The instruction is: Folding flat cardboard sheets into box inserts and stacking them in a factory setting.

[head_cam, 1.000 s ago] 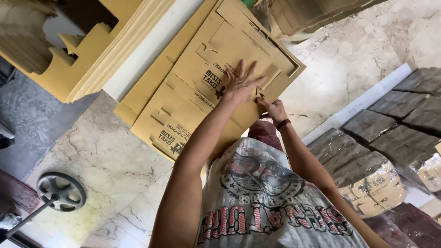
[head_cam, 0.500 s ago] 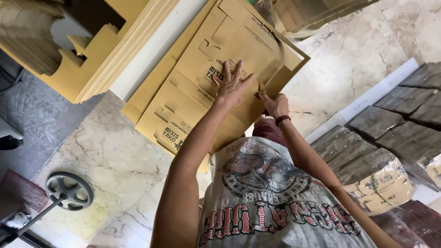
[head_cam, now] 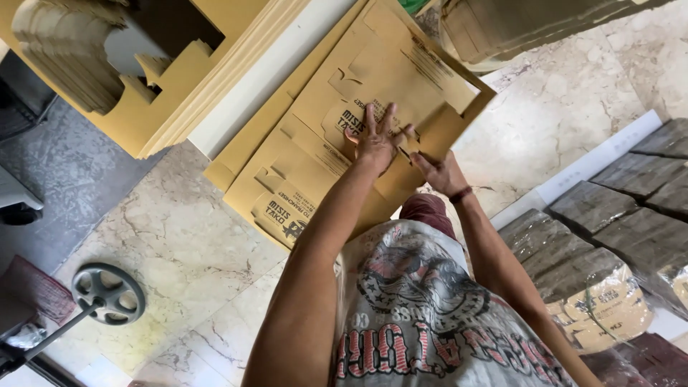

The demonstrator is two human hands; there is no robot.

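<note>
Near the bottom left, a spoked wheel [head_cam: 109, 292] is sitting on the marble floor [head_cam: 179, 251]. Farther in, the right hand [head_cam: 443, 174] is pinching the near edge of a flat die-cut cardboard sheet [head_cam: 387, 79] lying on the floor. Just left, the left hand [head_cam: 378, 138] is pressing down on it, fingers spread. Far left, a stack of cardboard blanks [head_cam: 143, 93] is leaning.

The cardboard stack [head_cam: 115, 79] runs past the top edge; the wrapped bundles [head_cam: 631, 215] past the right.
</note>
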